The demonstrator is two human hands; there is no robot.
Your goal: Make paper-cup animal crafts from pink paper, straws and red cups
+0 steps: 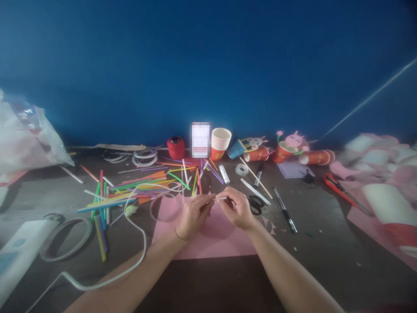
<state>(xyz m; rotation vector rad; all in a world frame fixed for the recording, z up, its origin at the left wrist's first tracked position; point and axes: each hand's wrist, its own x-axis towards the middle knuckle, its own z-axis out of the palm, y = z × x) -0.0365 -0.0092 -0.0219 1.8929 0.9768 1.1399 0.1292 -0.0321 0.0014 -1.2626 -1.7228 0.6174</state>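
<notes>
My left hand point(193, 214) and my right hand point(236, 207) meet above a pink paper sheet point(208, 241) on the dark table. Both pinch a thin white straw-like stick point(219, 198) held level between their fingertips. The fingers of each hand are closed on it. Black scissors point(256, 204) lie just right of my right hand. A clear tape ring point(163, 208) rests on the pink sheet's left corner, close to my left hand.
Several coloured straws point(130, 191) are scattered at left, with a white cable point(140, 243) and a tape roll point(67, 237). Paper cups point(220, 142), red yarn point(176, 148), a glue stick point(224, 174), a pen point(285, 211), a red cutter point(337, 188) and cup crafts point(293, 150) lie behind and right.
</notes>
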